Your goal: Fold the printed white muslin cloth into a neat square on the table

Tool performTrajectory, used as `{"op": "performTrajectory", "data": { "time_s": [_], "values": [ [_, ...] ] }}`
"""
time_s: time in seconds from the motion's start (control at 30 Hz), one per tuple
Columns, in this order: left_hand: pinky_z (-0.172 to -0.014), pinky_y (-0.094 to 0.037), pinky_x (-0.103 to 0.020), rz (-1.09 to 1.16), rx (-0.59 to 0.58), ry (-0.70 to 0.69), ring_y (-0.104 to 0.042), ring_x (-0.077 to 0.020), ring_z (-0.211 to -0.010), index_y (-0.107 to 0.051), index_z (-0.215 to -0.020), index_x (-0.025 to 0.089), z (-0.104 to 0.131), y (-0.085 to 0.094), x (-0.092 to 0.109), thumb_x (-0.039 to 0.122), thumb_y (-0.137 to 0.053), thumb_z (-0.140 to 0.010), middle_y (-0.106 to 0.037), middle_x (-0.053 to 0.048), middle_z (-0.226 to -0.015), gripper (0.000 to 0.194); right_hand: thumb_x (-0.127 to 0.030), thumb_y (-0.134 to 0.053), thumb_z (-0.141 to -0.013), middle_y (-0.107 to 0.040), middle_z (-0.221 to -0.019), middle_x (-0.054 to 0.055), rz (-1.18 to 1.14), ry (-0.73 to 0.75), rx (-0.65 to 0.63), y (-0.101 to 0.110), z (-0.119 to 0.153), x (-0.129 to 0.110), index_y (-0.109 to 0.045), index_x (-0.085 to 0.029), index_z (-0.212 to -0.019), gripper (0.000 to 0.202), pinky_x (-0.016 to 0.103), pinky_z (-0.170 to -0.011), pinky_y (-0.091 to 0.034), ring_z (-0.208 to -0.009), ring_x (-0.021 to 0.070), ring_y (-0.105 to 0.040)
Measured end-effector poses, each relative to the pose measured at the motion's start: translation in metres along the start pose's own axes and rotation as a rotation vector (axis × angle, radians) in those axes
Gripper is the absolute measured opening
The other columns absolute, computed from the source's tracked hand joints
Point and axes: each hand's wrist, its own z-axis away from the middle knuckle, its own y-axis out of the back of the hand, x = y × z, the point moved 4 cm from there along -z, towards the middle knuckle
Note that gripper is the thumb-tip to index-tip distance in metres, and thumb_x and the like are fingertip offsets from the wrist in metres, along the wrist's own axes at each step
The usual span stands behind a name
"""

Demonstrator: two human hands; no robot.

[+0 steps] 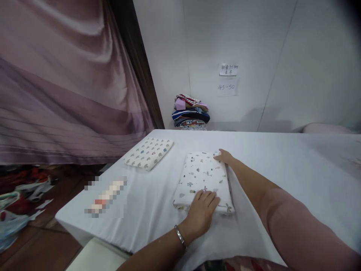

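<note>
A folded white cloth (204, 175) printed with small plants and animals lies on the white-covered table in front of me. My left hand (203, 209) rests flat on its near edge, fingers stretched out over the print; a silver bangle circles that wrist. At the far right corner of the cloth, my right hand (225, 157) takes hold of the edge, with part of its fingers hidden. To the left lies a second folded cloth (149, 153), cream with grey mushroom-like shapes.
The white-covered table (282, 165) spreads widely to the right. Behind it, a stack of folded fabrics (191, 113) stands against the wall below paper notes (228, 81). A pink curtain (64, 75) hangs at left. A blurred-out patch (105, 197) covers something near the table's left edge.
</note>
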Motion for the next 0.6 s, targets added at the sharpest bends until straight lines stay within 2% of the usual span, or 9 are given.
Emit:
{"op": "performTrajectory", "data": {
  "time_s": [0.07, 0.13, 0.23, 0.37, 0.43, 0.5, 0.6],
  "values": [
    [-0.105, -0.025, -0.043, 0.005, 0.006, -0.025, -0.044, -0.0199, -0.117, -0.048, -0.123, 0.021, 0.004, -0.001, -0.007, 0.008, -0.043, -0.081, -0.053, -0.006, -0.127, 0.044, -0.032, -0.077, -0.056, -0.054, -0.125, 0.014, 0.001, 0.012, -0.031, 0.007, 0.002, 0.007, -0.055, -0.015, -0.119, 0.069, 0.039, -0.092, -0.041, -0.116, 0.0328, -0.048],
    [-0.108, -0.019, -0.045, 0.0, 0.017, -0.036, -0.044, -0.0188, -0.119, -0.052, -0.118, 0.024, 0.01, 0.001, -0.024, 0.011, -0.042, -0.085, -0.056, -0.003, -0.125, 0.038, -0.033, -0.078, -0.053, -0.056, -0.121, 0.014, -0.01, -0.001, -0.055, 0.019, 0.012, 0.018, -0.059, -0.015, -0.112, 0.065, 0.037, -0.087, -0.044, -0.112, 0.0323, -0.05],
    [-0.109, -0.016, -0.048, -0.056, 0.07, 0.033, -0.044, -0.0208, -0.121, -0.057, -0.114, 0.026, 0.021, 0.009, -0.069, 0.013, -0.04, -0.087, -0.058, -0.001, -0.123, 0.034, -0.04, -0.075, -0.057, -0.06, -0.113, 0.015, -0.032, -0.054, -0.093, 0.038, 0.043, 0.045, -0.06, -0.014, -0.11, 0.061, 0.033, -0.073, -0.049, -0.096, 0.0275, -0.058],
    [-0.104, -0.025, -0.053, -0.109, 0.047, 0.214, -0.039, -0.0267, -0.126, -0.05, -0.125, 0.029, 0.021, 0.019, -0.13, 0.011, -0.045, -0.082, -0.051, -0.002, -0.132, 0.046, -0.046, -0.07, -0.063, -0.065, -0.086, 0.011, -0.2, -0.147, -0.244, 0.047, 0.106, 0.08, -0.059, -0.014, -0.11, 0.058, 0.028, -0.053, -0.047, -0.062, 0.0165, -0.058],
    [-0.104, -0.03, -0.048, -0.038, 0.013, 0.196, -0.041, -0.0248, -0.125, -0.049, -0.126, 0.025, 0.012, 0.018, -0.142, 0.015, -0.051, -0.079, -0.049, -0.006, -0.133, 0.048, -0.047, -0.07, -0.063, -0.065, -0.077, 0.008, -0.267, -0.171, -0.277, 0.048, 0.133, 0.089, -0.06, -0.015, -0.109, 0.057, 0.027, -0.051, -0.047, -0.055, 0.0143, -0.056],
    [-0.107, -0.029, -0.044, 0.06, -0.026, 0.139, -0.045, -0.0212, -0.122, -0.051, -0.124, 0.022, 0.001, 0.016, -0.144, 0.018, -0.055, -0.077, -0.05, -0.008, -0.132, 0.047, -0.051, -0.068, -0.066, -0.064, -0.072, 0.008, -0.249, -0.178, -0.263, 0.049, 0.15, 0.093, -0.059, -0.014, -0.109, 0.058, 0.028, -0.05, -0.047, -0.053, 0.0145, -0.056],
    [-0.107, -0.03, -0.042, 0.166, -0.022, 0.193, -0.047, -0.0193, -0.12, -0.056, -0.117, 0.022, -0.005, 0.014, -0.147, 0.018, -0.052, -0.077, -0.054, -0.006, -0.128, 0.041, -0.057, -0.057, -0.073, -0.064, -0.073, 0.009, -0.14, -0.099, -0.146, 0.052, 0.159, 0.091, -0.059, -0.014, -0.109, 0.057, 0.028, -0.053, -0.047, -0.058, 0.0164, -0.058]
  ]
}}
